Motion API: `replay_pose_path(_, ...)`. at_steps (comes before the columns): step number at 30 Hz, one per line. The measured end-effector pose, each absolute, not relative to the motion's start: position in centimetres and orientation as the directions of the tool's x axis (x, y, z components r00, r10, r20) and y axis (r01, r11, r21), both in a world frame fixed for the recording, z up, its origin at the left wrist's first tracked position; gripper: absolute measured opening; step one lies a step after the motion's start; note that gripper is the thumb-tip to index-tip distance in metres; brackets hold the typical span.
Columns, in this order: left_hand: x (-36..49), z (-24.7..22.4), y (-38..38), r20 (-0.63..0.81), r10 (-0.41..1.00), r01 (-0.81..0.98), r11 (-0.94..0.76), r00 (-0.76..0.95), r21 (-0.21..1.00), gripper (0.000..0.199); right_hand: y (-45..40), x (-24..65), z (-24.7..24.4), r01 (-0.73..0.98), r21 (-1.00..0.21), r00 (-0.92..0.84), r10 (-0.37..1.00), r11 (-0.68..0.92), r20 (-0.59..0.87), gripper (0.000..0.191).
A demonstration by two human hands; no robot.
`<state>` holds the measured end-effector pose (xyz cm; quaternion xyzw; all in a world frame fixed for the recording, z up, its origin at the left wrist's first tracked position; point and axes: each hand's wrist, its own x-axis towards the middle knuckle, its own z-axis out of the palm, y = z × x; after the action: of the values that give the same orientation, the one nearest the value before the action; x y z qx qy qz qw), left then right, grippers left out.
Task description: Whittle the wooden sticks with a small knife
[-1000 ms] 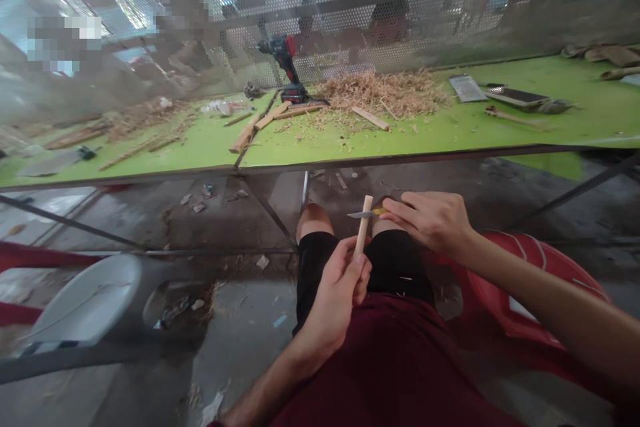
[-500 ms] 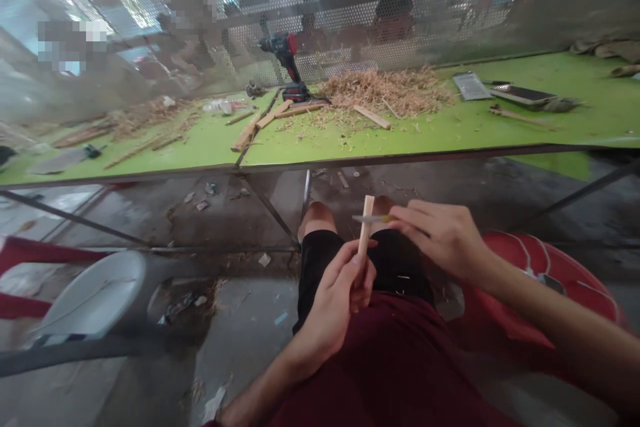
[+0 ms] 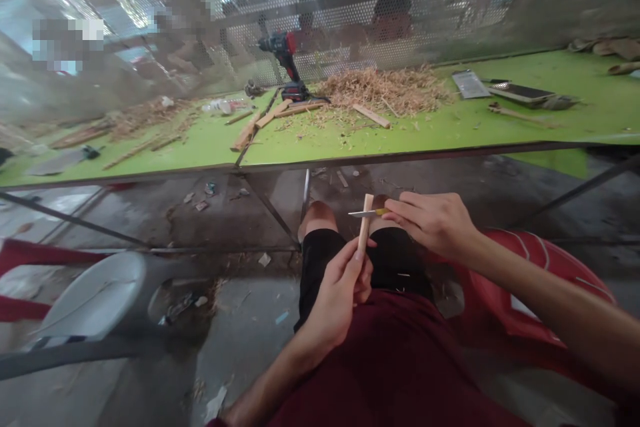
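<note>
My left hand [image 3: 343,287] is wrapped round the lower part of a short, pale wooden stick [image 3: 366,227], which points up and away from me above my lap. A small knife [image 3: 363,214] with a yellow handle is gripped in my right hand [image 3: 430,220]. Its blade lies across the stick near the upper end, with the tip reaching out past the left side. My right fingers cover most of the handle. A few thin slivers rest on my dark shorts [image 3: 403,275].
Ahead is a green table [image 3: 300,150] bearing a cordless drill [image 3: 285,63], a heap of wood shavings [image 3: 385,90], wood strips [image 3: 371,116] and a tray [image 3: 523,95]. A perforated screen [image 3: 340,13] stands behind. Red stool [image 3: 540,273] at right; grey chair [image 3: 95,293] at left.
My right hand and the knife have shifted slightly left and up, so more blade shows past the stick's left side. My left hand keeps its grip and has barely moved.
</note>
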<state>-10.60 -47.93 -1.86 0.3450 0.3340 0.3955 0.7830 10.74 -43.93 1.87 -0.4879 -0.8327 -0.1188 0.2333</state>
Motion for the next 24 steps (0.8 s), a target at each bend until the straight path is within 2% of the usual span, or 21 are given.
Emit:
replay_pose_path(5, -10.7, -1.9, -47.8, -0.274, 0.849, -0.37, 0.458, 0.452, 0.808, 0.036, -42.5, 12.1, 1.6, 0.882, -0.022, -0.395, 0.763, 0.471, 0.511, 0.035)
replay_pose_path(8, -11.0, -1.8, -48.3, -0.268, 0.833, -0.365, 0.47, 0.483, 0.803, 0.031, -40.9, 14.9, 2.4, 0.947, -0.008, -0.254, 0.759, 0.323, 0.6, 0.035)
replay_pose_path(10, -11.2, -1.9, -48.6, -0.265, 0.82, -0.372, 0.486, 0.508, 0.791, 0.029, -40.2, 16.6, 3.2, 0.971, -0.067, -0.12, 0.704, 0.231, 0.7, 0.038)
replay_pose_path(12, -11.4, -1.9, -48.7, -0.252, 0.819, -0.401, 0.49, 0.515, 0.774, 0.028, -40.3, 17.1, 3.8, 0.965, -0.107, -0.094, 0.695, 0.24, 0.713, 0.038)
replay_pose_path(15, -11.4, -1.7, -48.4, -0.231, 0.802, -0.438, 0.514, 0.551, 0.737, 0.026, -42.2, 15.0, 3.5, 0.912, -0.165, -0.189, 0.743, 0.375, 0.642, 0.034)
replay_pose_path(17, -11.3, -1.4, -48.2, -0.24, 0.776, -0.437, 0.549, 0.584, 0.712, 0.026, -43.8, 12.6, 2.6, 0.864, -0.158, -0.302, 0.742, 0.478, 0.598, 0.032)
replay_pose_path(20, -11.4, -1.0, -48.1, -0.252, 0.772, -0.443, 0.562, 0.583, 0.698, 0.026, -45.4, 9.8, 1.4, 0.828, -0.061, -0.418, 0.687, 0.557, 0.594, 0.034)
replay_pose_path(24, -11.6, -0.9, -48.0, -0.246, 0.772, -0.447, 0.562, 0.587, 0.696, 0.026, -45.5, 9.1, 1.2, 0.837, 0.078, -0.468, 0.636, 0.541, 0.613, 0.035)
